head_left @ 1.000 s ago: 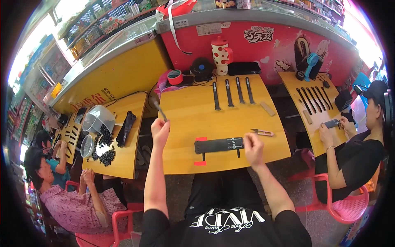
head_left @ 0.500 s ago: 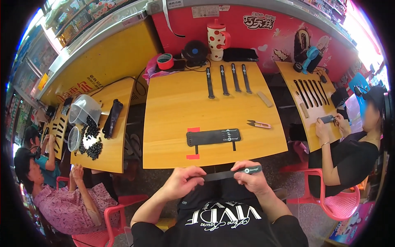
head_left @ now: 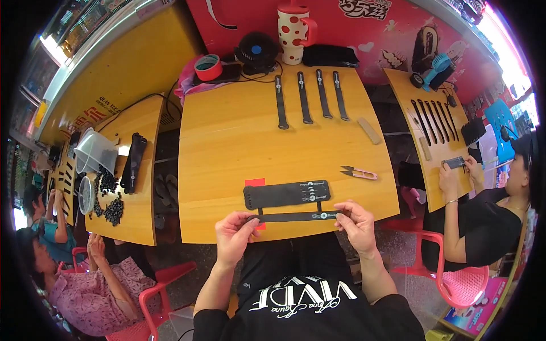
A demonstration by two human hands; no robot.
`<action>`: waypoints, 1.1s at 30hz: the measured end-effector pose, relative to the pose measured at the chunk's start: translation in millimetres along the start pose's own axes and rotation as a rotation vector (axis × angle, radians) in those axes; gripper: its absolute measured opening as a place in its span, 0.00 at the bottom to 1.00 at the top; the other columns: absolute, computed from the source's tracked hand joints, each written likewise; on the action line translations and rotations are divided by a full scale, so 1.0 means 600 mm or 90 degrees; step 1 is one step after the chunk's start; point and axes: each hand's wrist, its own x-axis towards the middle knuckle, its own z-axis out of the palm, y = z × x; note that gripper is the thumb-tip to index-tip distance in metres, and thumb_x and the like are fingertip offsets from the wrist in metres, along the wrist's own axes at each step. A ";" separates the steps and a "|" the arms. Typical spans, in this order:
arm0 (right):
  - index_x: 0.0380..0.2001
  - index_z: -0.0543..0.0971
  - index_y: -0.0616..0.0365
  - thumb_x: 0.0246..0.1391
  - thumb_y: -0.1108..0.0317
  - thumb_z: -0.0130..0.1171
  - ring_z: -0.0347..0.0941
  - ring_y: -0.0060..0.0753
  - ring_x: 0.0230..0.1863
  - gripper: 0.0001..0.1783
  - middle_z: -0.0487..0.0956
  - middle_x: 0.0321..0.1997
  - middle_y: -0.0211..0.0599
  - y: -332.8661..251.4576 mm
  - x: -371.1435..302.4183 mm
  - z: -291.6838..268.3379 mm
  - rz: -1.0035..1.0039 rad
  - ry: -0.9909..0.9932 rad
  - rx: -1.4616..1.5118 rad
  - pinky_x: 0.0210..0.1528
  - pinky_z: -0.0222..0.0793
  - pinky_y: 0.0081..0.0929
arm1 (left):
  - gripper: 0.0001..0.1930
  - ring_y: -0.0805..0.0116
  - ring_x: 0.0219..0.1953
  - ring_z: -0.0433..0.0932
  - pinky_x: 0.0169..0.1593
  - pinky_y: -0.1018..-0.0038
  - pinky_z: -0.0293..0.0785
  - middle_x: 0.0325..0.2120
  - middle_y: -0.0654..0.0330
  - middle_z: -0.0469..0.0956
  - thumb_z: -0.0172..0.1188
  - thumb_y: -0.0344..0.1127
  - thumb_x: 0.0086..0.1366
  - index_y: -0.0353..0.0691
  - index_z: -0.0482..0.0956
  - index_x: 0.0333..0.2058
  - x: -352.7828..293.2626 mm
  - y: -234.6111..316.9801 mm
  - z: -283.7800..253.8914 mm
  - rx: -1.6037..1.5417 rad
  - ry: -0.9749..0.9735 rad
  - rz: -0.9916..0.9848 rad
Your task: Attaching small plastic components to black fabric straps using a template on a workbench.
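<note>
Item in hand: one black strap [head_left: 296, 216], held level between my two hands at the near edge of the table [head_left: 227, 148]. My left hand [head_left: 236, 234] pinches its left end; my right hand [head_left: 357, 223] pinches its right end. Both grips are closed on the strap, thumbs on top.

Position: the strap hangs just off the table's near edge, just beside the black pad [head_left: 287, 194], which lies flat with a red tab [head_left: 255, 183] at its left end. Strap and pad may touch at a thin stem near the left, but I cannot tell for sure.

Step, by my judgement: lining the strap up against the pad. The next move would call for keeping it taut and square while both ends come down together.

Also on the table: four spare straps [head_left: 310, 98] in a row at the far side, well apart from my hands; snips [head_left: 358, 172] to the right of the pad; a tan block [head_left: 369, 130]; a red tape roll [head_left: 208, 67]; a spotted mug [head_left: 293, 25].

Poorly seen: small pale marks on the strap and pad are too fine to make out. My fingertips under the strap are hidden. People at the side tables are cut off by the rim.
</note>
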 end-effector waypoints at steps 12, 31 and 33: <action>0.36 0.77 0.66 0.56 0.81 0.58 0.68 0.13 0.23 0.05 0.73 0.29 0.30 0.033 0.046 -0.002 -0.109 0.074 -0.072 0.24 0.63 0.12 | 0.05 0.77 0.22 0.77 0.22 0.84 0.69 0.27 0.58 0.79 0.61 0.18 0.58 0.30 0.82 0.33 0.029 0.004 -0.002 -0.068 0.028 -0.003; 0.47 0.75 0.57 0.62 0.74 0.53 0.70 0.20 0.22 0.11 0.77 0.30 0.36 0.015 0.042 0.048 0.215 -0.020 0.523 0.23 0.66 0.15 | 0.29 0.43 0.63 0.62 0.61 0.48 0.60 0.58 0.46 0.67 0.58 0.47 0.64 0.34 0.69 0.58 0.079 0.046 0.152 0.626 -0.189 0.454; 0.46 0.76 0.58 0.62 0.75 0.53 0.66 0.19 0.19 0.10 0.77 0.27 0.33 -0.006 0.042 0.035 0.199 -0.023 0.530 0.20 0.63 0.15 | 0.36 0.43 0.67 0.52 0.63 0.45 0.54 0.64 0.46 0.57 0.57 0.53 0.63 0.33 0.62 0.62 0.104 0.012 0.141 0.795 -0.235 0.405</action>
